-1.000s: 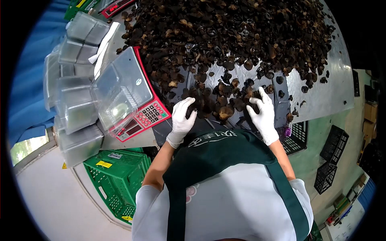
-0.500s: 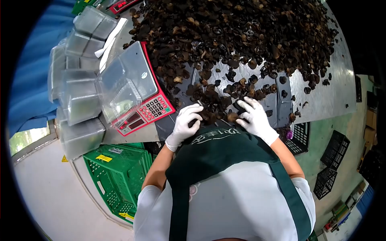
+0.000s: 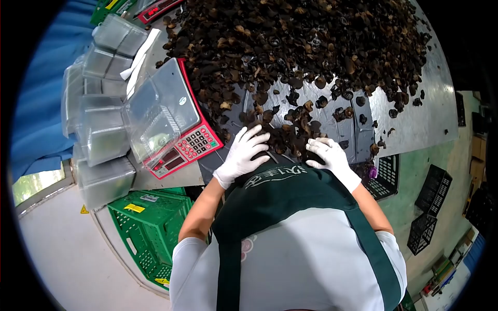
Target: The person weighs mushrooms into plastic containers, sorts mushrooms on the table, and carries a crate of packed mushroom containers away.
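Note:
My left hand [image 3: 244, 157], in a white glove, lies at the left side of a small heap of dark wood ear mushrooms [image 3: 293, 132] by the table's near edge. Its fingers are stretched out and apart, the tips touching the heap. Across from it, my right hand [image 3: 332, 158], also gloved in white, rests at the heap's right side with fingers extended and slightly bent. I see no piece gripped in either hand. Beyond the hands spreads a large pile of the same mushrooms [image 3: 306, 41] on the metal table [image 3: 438, 111].
Left of my hands is a red scale [image 3: 211, 136] with a clear plastic box [image 3: 153, 124] on it. Stacked clear boxes [image 3: 104, 124] line the table's left edge. Green crates [image 3: 150, 217] stand below on the left, black crates [image 3: 433, 192] on the floor at right.
My left hand has uncurled, its fingers now spread more widely over the heap's left side. My right hand has shifted slightly down, its fingers lower against the mushrooms.

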Tool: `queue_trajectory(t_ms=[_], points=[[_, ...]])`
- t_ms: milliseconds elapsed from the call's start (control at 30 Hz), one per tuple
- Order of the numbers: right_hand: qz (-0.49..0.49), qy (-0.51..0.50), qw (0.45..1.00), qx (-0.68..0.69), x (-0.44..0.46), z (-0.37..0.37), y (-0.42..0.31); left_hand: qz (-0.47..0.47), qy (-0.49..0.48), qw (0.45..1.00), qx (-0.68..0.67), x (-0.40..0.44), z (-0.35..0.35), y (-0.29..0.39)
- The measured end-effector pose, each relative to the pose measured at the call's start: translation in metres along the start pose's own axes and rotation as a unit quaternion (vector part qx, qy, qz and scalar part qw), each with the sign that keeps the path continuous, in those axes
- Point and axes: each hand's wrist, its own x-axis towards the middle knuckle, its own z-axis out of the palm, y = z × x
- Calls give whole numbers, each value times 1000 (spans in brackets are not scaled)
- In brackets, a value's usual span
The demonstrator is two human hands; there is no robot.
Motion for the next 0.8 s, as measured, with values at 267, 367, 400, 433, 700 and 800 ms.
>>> queue_trajectory(t_ms=[267,367,400,433,700,800], points=[[184,-38,980,-66,-9,-39,-5,-27,98,994,-36,-35,-17,8],[220,-55,971,-73,-14,-34,-5,-89,97,991,-20,-53,-20,13],[224,-62,970,-70,-15,-30,-5,-128,82,988,-30,-59,-21,16],[222,-65,971,-69,-15,-27,-5,-167,67,983,-40,-64,-23,17],[146,-89,985,23,19,20,-9,-228,11,974,7,-27,-23,21],[89,-41,993,67,49,26,-32,-185,-5,982,26,-1,-8,20]])
